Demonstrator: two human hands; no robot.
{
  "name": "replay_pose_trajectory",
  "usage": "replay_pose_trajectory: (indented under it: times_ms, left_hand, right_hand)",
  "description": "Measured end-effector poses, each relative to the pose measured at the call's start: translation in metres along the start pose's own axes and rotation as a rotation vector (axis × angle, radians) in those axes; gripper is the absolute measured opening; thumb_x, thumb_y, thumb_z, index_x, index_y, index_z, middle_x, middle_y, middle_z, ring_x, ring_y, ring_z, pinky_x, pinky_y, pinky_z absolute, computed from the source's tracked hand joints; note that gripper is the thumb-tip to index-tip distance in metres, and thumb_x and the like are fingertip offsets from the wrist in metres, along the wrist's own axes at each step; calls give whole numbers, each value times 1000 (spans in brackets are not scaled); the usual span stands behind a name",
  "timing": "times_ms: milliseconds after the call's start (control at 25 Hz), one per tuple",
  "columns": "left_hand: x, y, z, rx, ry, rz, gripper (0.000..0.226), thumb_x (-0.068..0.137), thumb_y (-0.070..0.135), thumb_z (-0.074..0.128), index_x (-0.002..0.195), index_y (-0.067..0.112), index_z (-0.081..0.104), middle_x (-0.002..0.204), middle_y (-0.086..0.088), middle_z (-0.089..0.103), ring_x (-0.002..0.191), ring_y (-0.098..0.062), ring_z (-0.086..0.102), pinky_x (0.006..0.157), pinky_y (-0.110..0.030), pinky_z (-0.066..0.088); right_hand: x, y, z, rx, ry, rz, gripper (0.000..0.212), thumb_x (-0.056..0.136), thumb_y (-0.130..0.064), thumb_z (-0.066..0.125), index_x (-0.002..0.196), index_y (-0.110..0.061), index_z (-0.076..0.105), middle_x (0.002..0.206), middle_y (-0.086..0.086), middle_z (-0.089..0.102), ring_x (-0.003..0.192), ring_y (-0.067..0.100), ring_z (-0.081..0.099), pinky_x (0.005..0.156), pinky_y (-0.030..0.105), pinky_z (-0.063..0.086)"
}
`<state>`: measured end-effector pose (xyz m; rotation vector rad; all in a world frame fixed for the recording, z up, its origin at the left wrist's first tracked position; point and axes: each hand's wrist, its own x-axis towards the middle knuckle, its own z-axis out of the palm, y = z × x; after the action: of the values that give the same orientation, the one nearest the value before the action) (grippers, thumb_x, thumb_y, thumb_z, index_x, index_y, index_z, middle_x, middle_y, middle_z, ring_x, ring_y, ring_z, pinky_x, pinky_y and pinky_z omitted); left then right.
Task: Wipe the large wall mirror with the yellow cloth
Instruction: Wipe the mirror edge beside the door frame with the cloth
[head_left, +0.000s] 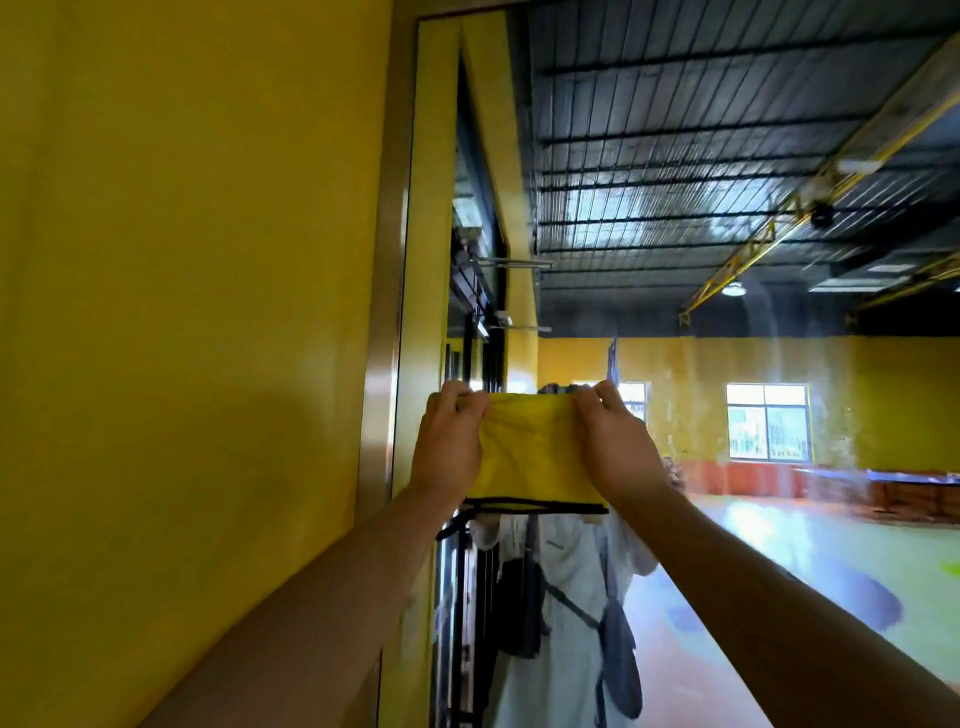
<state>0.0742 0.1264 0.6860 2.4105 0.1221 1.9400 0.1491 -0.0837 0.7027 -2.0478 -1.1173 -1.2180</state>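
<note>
Where the yellow cloth is: stretched flat between both hands in front of the large wall mirror, close to the mirror's left edge; its black-trimmed lower hem hangs free, and I cannot tell whether it touches the glass
Left hand: grasping the cloth's upper left corner, fingers curled over the top edge, on the side nearer the mirror's left edge
Right hand: grasping the upper right corner in the same way, further in over the mirror
Mirror: reflects a hall with a dark ceiling and bright windows; hazy streaks show on the glass, up and to the right of the cloth
Frame: a metal strip down the mirror's left side, with the yellow wall beyond it
Step in hand: most likely spreading or squaring the cloth ready to wipe; no stroke across the mirror looks under way
Next move: calls for laying the cloth flat on the mirror with a palm behind it, pressing evenly and sweeping from the mirror's left edge toward the streaked part; a pinch at two corners gives little pressure, so the hold probably has to change
</note>
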Motion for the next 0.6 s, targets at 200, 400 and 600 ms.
replay_pose_trajectory:
  times_ms: [200,400,600]
  left_hand:
    - [102,1,3,102,150,40,34,86,-2,62,115,14,69,121,-9,57,110,-30,52,85,-33,47]
    - [139,13,16,175,227,82,41,74,-3,73,109,19,71,121,-10,61,111,-35,52,86,-43,48]
    - [122,17,26,370,266,172,29,100,32,50,116,15,67,148,-13,46,134,-37,41,111,-50,33]
  right_hand:
    - [96,-1,-19,-157,127,35,27,101,-4,48,128,-6,47,129,16,44,96,41,62,70,37,37]
    - [135,13,-18,-186,257,54,30,99,-26,59,117,-3,56,119,22,49,99,45,58,73,45,45]
    - [126,30,0,-564,393,-60,40,96,-41,62,116,-7,58,137,27,49,111,42,53,91,49,41]
